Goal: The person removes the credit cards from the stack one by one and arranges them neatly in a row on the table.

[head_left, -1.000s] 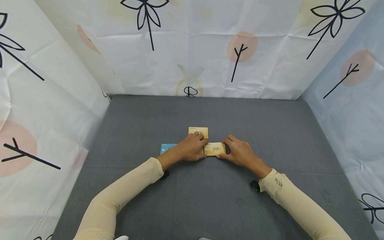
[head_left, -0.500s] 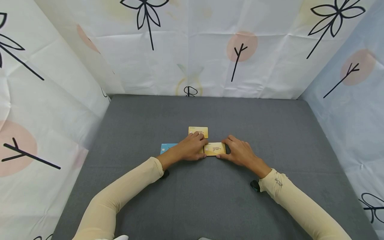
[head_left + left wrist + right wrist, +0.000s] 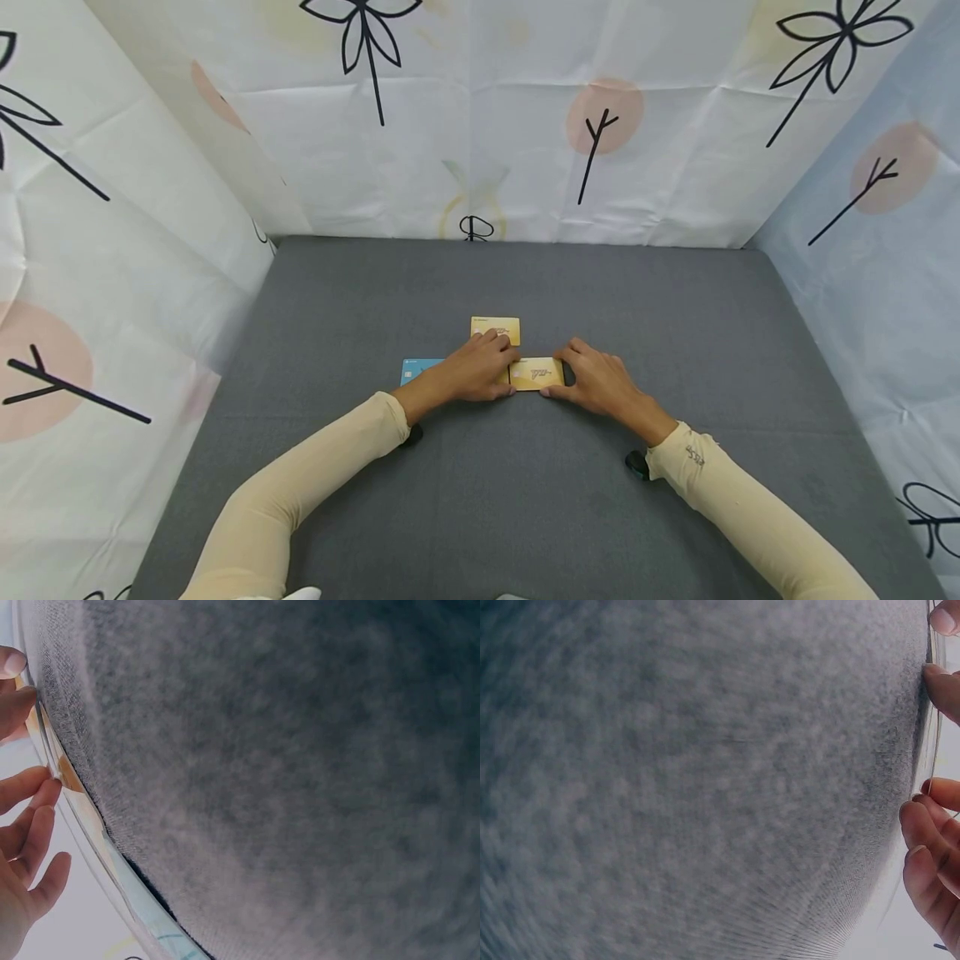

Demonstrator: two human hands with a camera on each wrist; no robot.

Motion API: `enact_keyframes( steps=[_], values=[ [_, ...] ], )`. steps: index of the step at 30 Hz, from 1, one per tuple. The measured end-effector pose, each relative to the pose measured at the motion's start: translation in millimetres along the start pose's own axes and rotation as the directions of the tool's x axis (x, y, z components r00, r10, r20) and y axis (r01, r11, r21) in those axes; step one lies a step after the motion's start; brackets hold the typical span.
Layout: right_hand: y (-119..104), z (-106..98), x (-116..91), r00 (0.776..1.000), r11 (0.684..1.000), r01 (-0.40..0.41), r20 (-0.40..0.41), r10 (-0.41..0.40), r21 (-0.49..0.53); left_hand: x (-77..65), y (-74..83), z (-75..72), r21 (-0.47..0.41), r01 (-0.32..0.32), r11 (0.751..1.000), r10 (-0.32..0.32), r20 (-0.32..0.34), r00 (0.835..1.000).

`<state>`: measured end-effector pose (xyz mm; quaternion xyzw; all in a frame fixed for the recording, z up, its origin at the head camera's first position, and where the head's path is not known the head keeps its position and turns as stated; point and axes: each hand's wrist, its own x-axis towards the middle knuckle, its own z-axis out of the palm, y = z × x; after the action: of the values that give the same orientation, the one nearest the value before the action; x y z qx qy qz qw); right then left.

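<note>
Several bank-type cards lie flat at mid-table in the head view. My right hand [image 3: 600,379] pinches a yellow card [image 3: 536,375] by its near and far edges, thumb at the near side, fingers at the far side. Left of it, my left hand [image 3: 474,368] spans another yellow card [image 3: 504,377], thumb and fingers at opposite edges; the hand hides most of that card. These two cards lie side by side, edges close together. A blue card [image 3: 417,368] shows partly beyond the left wrist. Above the left fingers lies a third yellow card [image 3: 497,324], partly covered.
A grey cloth-covered table [image 3: 525,483] runs under everything. White patterned sheets [image 3: 480,150] stand along its back and sides. At the bottom edge of the head view, a small pale object [image 3: 512,597] is barely visible.
</note>
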<state>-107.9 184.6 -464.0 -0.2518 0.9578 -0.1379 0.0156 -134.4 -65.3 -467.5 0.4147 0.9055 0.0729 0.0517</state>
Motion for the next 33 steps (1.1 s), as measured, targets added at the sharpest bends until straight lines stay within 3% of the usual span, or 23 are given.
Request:
enact_keyframes(
  steps=[33],
  values=[
    [-2.0,-4.1,3.6,0.998,0.999,0.000,0.057,0.002,-0.040,2.3,-0.1,0.8,0.001,-0.010,1.000,0.010,-0.002,1.000]
  ],
)
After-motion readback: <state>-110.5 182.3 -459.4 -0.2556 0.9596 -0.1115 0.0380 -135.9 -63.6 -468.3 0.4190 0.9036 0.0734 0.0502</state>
